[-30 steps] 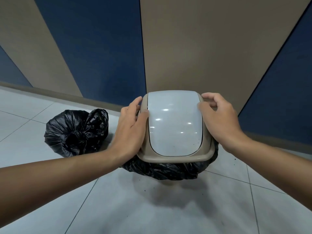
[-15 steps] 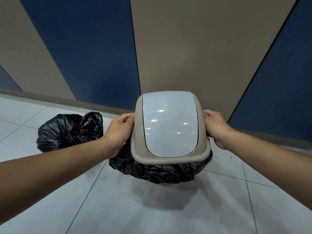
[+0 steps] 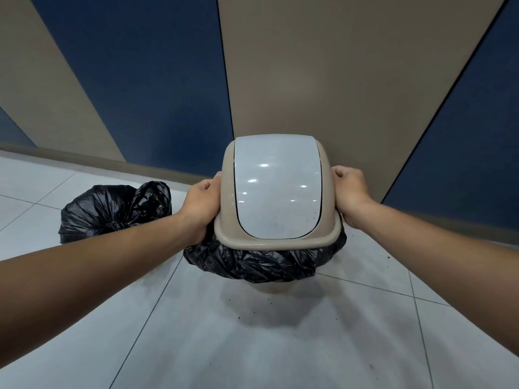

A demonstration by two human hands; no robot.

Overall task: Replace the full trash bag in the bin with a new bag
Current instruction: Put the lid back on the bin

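A beige bin lid (image 3: 276, 240) with a pale grey swing flap (image 3: 276, 189) sits on the bin. A black bag (image 3: 261, 262) is folded over the bin's rim and bulges out below the lid; the bin body is mostly hidden. My left hand (image 3: 200, 204) grips the lid's left side with curled fingers. My right hand (image 3: 349, 195) grips the lid's right side the same way. A tied, full black trash bag (image 3: 112, 210) lies on the floor to the left of the bin.
The bin stands close to a wall of blue and tan panels (image 3: 323, 80) with a skirting strip along its foot. The floor is light grey tile (image 3: 252, 346) with small dark crumbs scattered around the bin.
Both hands slid from the top of the lid down to its sides and curled round its edges. The view has pulled back and the bin sits slightly further away.
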